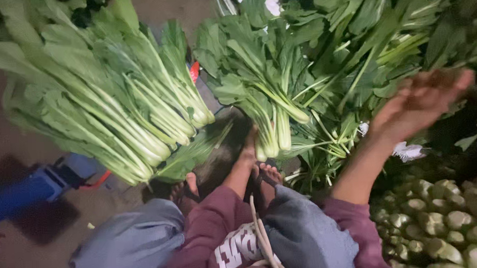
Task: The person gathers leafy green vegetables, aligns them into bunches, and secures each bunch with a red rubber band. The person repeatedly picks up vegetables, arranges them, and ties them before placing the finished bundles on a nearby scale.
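Observation:
My left hand [248,151] reaches down between my knees and closes on the stem end of a bunch of leafy greens [272,114] with pale green stalks. The bunch points up and away from me, its leaves spreading over the heap behind. My right hand [422,104] is blurred and open with the palm down. It hovers over a loose heap of dark leafy greens [362,45] at the upper right and holds nothing. Both arms wear maroon sleeves.
A large bundle of long-stalked greens [116,101] lies at the left. A stack of greens with cut stem ends facing me [442,222] fills the lower right. A blue crate [34,186] sits on the brown floor at the left. My sandalled feet [190,186] and grey-trousered knees are below.

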{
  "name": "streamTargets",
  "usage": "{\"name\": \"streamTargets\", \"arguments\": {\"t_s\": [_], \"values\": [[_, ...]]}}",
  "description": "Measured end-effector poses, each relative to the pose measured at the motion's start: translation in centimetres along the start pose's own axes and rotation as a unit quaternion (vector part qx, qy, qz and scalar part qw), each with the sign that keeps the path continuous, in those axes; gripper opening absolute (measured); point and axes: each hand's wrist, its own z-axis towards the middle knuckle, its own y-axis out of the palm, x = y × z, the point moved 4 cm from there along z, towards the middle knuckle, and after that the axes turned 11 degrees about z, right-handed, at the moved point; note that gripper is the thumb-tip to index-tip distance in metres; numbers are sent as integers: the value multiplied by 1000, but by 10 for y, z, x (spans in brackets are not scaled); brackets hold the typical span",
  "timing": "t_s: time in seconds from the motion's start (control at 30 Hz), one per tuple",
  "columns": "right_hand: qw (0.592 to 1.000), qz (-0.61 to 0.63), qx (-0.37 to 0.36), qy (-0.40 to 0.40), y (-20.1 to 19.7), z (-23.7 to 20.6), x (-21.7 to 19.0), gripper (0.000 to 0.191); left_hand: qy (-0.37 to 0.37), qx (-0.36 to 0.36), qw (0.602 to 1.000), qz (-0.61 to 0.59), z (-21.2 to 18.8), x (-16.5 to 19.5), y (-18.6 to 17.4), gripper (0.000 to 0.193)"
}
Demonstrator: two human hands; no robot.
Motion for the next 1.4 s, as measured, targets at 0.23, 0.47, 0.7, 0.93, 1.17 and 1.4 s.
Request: {"name": "streamTargets", "arguments": {"t_s": [0.23,0.47,0.7,0.93,1.17,1.4], "values": [[697,-548,-424,187,21,-121,112,59,52,42,996,54,-11,-13,-20,85],[764,-496,-223,348,0,-105,50,45,33,-103,993,43,-38,3,36,83],[721,-372,-199,550,-5,-170,88,41,109,-49,993,-8,-15,-5,-13,71],[753,-39,-14,657,-36,-171,86,56,53,0,998,26,-28,-1,-29,85],[692,-296,-87,653,-43,-183,115,60,2,-52,996,73,-26,2,-1,98],[751,-32,-116,649,-73,-189,131,64,26,28,993,112,-27,15,-29,82]]}}
